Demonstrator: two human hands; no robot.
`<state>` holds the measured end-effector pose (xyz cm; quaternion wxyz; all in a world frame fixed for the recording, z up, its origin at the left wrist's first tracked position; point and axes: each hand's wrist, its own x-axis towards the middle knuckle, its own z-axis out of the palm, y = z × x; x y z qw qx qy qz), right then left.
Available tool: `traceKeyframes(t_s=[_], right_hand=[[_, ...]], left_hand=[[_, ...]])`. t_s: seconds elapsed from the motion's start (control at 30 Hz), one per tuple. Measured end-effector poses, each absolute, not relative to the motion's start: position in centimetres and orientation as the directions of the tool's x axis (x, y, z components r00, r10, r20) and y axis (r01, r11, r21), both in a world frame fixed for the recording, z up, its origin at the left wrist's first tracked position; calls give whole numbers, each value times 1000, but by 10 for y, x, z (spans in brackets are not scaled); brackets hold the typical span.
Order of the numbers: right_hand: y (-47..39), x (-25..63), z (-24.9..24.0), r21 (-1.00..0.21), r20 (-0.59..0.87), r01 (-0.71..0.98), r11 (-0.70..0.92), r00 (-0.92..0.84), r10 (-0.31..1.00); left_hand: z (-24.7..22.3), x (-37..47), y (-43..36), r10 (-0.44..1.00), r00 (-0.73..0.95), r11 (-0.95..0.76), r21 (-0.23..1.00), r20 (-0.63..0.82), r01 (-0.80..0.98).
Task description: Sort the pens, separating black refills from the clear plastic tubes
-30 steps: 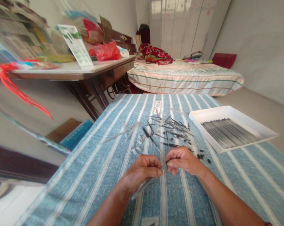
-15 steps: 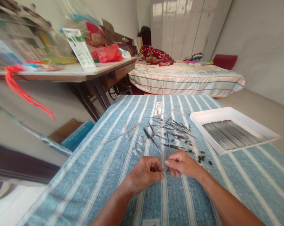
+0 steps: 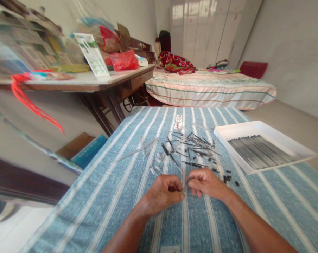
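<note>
My left hand point(image 3: 163, 195) is closed around a translucent pen barrel point(image 3: 185, 189), most of it hidden by the palm and fingers. At the barrel's far end, my right hand point(image 3: 205, 183) is pinched shut; whatever small part lies between its fingertips is too hidden to make out. Just beyond the hands lie loose pen parts: black refills point(image 3: 198, 142), small black plugs point(image 3: 227, 178), clear caps point(image 3: 156, 168) and clear barrels point(image 3: 138, 150).
A white box point(image 3: 285, 165) holding a row of pens stands at the right on the striped tablecloth point(image 3: 116, 196). To the left is a higher desk point(image 3: 116, 80) with bags and red cords point(image 3: 35, 105). Behind is a bed point(image 3: 214, 88).
The right fingertips have shifted slightly to the right and closed more over the barrel's end. The left hand keeps its grip. The whole view has moved a little.
</note>
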<state>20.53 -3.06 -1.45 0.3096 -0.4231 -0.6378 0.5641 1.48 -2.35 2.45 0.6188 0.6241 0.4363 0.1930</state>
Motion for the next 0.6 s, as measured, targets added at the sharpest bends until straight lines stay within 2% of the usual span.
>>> traceKeyframes(t_s=[0.23, 0.6], right_hand=[[-31, 205, -12, -973, -102, 229, 6, -460, 882], [-31, 206, -16, -982, -83, 187, 6, -462, 883]], left_hand=[[23, 15, -23, 773, 563, 134, 943, -292, 305], [24, 16, -24, 782, 550, 132, 941, -291, 310]])
